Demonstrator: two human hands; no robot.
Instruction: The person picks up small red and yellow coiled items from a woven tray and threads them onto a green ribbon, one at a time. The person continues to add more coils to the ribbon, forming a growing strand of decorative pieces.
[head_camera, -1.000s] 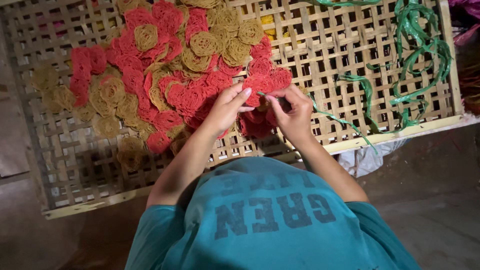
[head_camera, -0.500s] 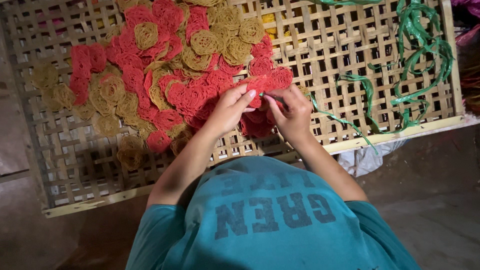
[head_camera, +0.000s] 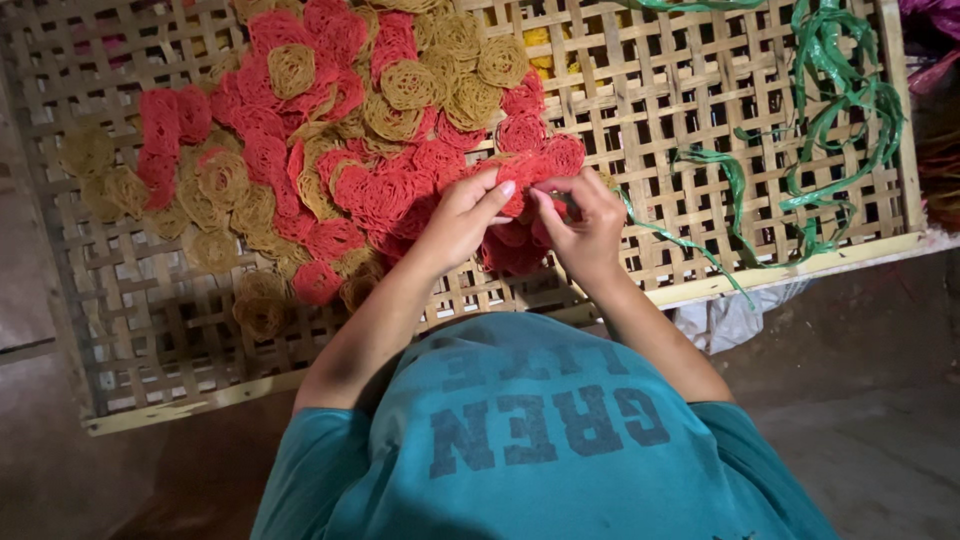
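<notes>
- Pinching one red lacy round (head_camera: 522, 188) with both hands, fingertips shut tight on its edge.
- Left hand (head_camera: 462, 215) on the left side of that round, fingers bent, thumb on top.
- Right hand (head_camera: 585, 215) on the right side, fingers curled around the round.
- Held just above the woven bamboo tray (head_camera: 640, 120), close to its near edge.
- More red rounds (head_camera: 510, 250) under the hands, stacked and touching.
- Big heap of red rounds (head_camera: 300, 110) and tan rounds (head_camera: 440, 80) spread over the middle and left of the tray, mixed and overlapping.
- A few tan rounds (head_camera: 100, 170) alone near the left side of the tray.
- Green plastic strips (head_camera: 830, 110) lying on the right part of the tray, one strip (head_camera: 680, 240) running out over the near edge.
- Teal shirt (head_camera: 540, 440) at the bottom, closest to the camera.
- White bag (head_camera: 735, 315) poking out under the near edge of the tray, on the brown floor (head_camera: 880, 420).
</notes>
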